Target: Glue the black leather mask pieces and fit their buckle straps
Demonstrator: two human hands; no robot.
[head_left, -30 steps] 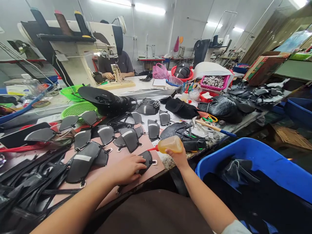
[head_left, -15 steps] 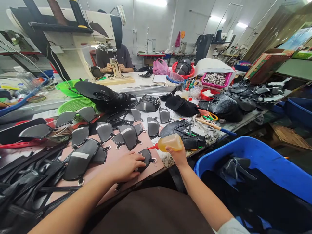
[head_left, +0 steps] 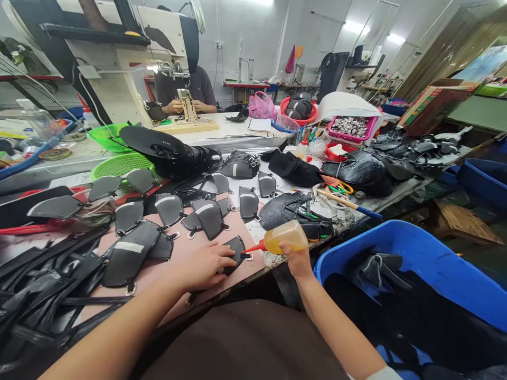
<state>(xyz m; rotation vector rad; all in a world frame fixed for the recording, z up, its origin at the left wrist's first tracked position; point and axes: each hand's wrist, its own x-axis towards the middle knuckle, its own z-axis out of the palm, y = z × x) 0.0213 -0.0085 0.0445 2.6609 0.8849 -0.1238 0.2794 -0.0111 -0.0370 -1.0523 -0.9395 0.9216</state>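
Observation:
My right hand (head_left: 296, 257) grips a translucent glue bottle (head_left: 285, 237) with yellowish liquid inside, tilted on its side. Its red nozzle tip meets or hovers just over the right edge of a dark leather piece (head_left: 236, 252), near a small metal buckle; contact I cannot tell. Flat on that piece lies my left hand (head_left: 209, 264), fingers stretched out and pressing it to a pink board (head_left: 253, 253). Similar black pieces with buckles, such as one with a pale strip (head_left: 209, 217), lie around the board. Several black straps (head_left: 43, 295) are heaped at the left.
A blue tub (head_left: 358, 237) holding dark material stands at my right, beside the table edge. Green baskets (head_left: 119, 170) and a sewing machine (head_left: 130, 68) are at the back left, where a co-worker (head_left: 204, 87) sits. A handled tool (head_left: 352, 206) lies near the right edge.
The glue bottle in my right hand has moved right and slightly down, its nozzle shifting from the piece's top edge to its right edge by the buckle. My left hand stays nearly still.

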